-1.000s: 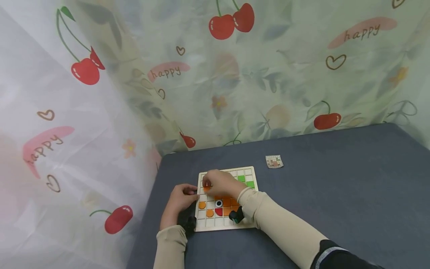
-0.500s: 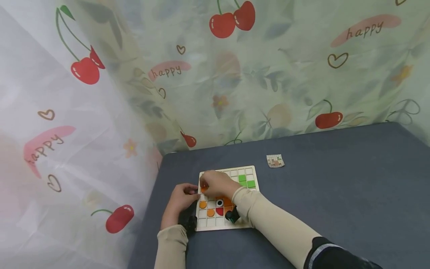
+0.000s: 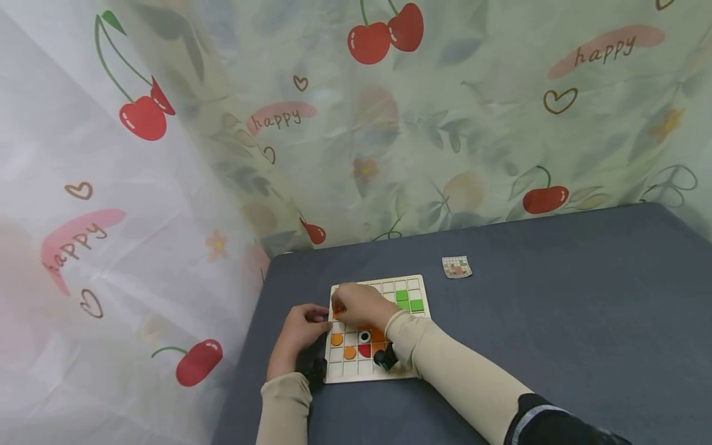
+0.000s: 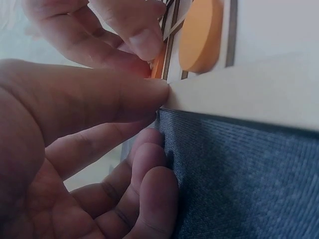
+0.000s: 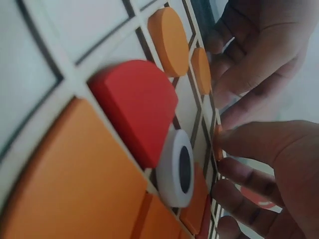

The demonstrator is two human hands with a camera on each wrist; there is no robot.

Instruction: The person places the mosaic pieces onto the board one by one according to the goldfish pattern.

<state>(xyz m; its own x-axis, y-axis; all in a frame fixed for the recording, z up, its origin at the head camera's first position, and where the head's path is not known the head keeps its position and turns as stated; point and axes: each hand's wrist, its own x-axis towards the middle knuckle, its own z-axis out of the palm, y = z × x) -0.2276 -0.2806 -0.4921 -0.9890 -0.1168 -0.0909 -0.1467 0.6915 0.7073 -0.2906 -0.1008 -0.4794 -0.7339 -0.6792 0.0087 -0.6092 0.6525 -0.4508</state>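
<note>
A pale wooden grid board (image 3: 349,369) lies on the dark table. My left hand (image 3: 297,334) holds its left edge, thumb on top and forefinger against the side; the other fingers curl loosely below. Over the board's upper left part, my right hand (image 3: 364,305) pinches a small orange piece (image 5: 218,143) between thumb and fingers, down in a cell by the left edge. Orange discs (image 5: 169,42), a red piece (image 5: 134,109) with one rounded side, and a black-and-white eye disc (image 5: 174,169) sit in nearby cells. My right hand and forearm hide some of the cells.
Green squares (image 3: 416,305) fill cells at the board's upper right, and larger orange pieces (image 5: 75,174) lie near the eye disc. Beyond the board is a small printed grid card (image 3: 457,267). A patterned curtain (image 3: 345,161) stands along the table's back and left.
My right hand has shifted slightly left over the board with the orange piece, then stays nearly still. The left hand keeps its place at the board's edge.
</note>
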